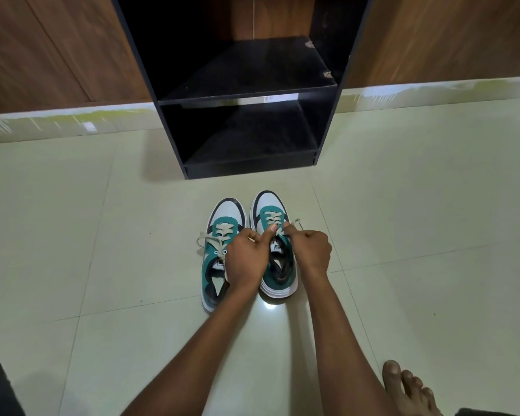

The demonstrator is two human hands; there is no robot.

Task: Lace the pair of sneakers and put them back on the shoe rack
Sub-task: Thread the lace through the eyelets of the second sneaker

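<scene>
teal-and-white sneakers (246,247) side by side, both hands (278,253) pinching the right shoe's cream lace (294,225)

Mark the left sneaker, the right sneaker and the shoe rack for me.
left sneaker (227,212): head view, on its white toe cap.
right sneaker (267,200): head view, on its white toe cap.
shoe rack (246,96): head view, on the front edge of its middle shelf.

Both forearms are seen bare, with no sleeves, watch or rings in view. The left hand (246,259) and the right hand (311,250) are uncovered. A bare foot (409,388) with no sock or shoe is seen at the lower right. Dark cloth, perhaps clothing, is glimpsed at the bottom left and bottom right edges.
</scene>
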